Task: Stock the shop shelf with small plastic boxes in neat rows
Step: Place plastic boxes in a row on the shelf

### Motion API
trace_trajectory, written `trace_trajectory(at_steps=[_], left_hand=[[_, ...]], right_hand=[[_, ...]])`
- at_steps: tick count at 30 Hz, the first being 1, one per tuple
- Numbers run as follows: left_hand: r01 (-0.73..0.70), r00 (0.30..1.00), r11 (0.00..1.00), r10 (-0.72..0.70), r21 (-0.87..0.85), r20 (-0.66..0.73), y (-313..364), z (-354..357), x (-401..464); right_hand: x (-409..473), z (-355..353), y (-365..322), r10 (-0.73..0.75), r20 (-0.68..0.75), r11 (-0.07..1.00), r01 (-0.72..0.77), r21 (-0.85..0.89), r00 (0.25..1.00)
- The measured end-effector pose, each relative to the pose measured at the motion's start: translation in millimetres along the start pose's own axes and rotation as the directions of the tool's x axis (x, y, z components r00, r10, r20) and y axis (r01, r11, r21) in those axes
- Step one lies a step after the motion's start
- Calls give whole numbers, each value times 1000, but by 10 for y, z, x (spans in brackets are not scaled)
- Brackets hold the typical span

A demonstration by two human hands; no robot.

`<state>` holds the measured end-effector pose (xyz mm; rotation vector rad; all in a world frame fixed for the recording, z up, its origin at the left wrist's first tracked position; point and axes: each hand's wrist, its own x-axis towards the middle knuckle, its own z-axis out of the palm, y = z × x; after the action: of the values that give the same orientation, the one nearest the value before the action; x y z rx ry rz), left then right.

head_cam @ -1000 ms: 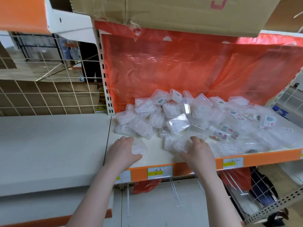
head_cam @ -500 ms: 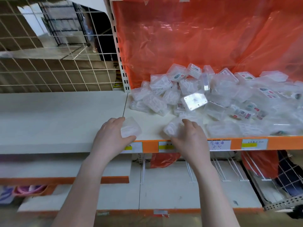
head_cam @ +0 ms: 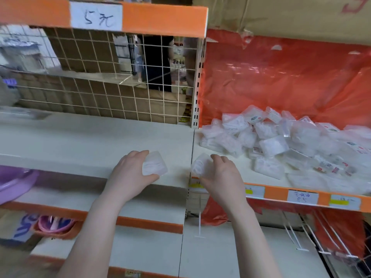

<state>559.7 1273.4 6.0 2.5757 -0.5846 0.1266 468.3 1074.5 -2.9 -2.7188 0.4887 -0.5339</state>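
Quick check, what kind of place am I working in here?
Most likely a small discount shop aisle: orange-edged shelving with price tags, a handwritten price sign, and a pile of small plastic boxes awaiting stocking.

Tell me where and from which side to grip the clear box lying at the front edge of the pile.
Take the clear box across its two long sides, coming from above and the front. It lies flat on the white shelf, a little apart from the pile, so the fingers have room there.

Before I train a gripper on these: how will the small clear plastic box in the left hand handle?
The small clear plastic box probably is light: the left hand holds it by the fingertips. Likely stiff, since its edges stay straight. Its glossy faces may be slippery.
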Motion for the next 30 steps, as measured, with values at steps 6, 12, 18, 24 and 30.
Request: trace_trajectory(at_steps=[6,12,18,24,30], left_hand=[[64,997,998,-63,4,-51,-847,-529,-319],[130,989,991,-127,37,-70,-1627,-1014,-632],[192,976,981,-187,32,-113,-2201,-1388,-717],[251,959,968,-248,6,-139,-2594,-1507,-612],[303,948,950,-293,71,-121,-3046,-1598,-224]], right_hand=[[-171,353,-954,-89,19,996,88,19,996],[-320,734,-1764,-158,30,987,158,17,987],[-298,984,-2453,-225,48,974,223,48,973],[-75,1268,-2878,-271,93,962,267,60,958],[480,1682,-3277,-286,129,954,270,130,950]])
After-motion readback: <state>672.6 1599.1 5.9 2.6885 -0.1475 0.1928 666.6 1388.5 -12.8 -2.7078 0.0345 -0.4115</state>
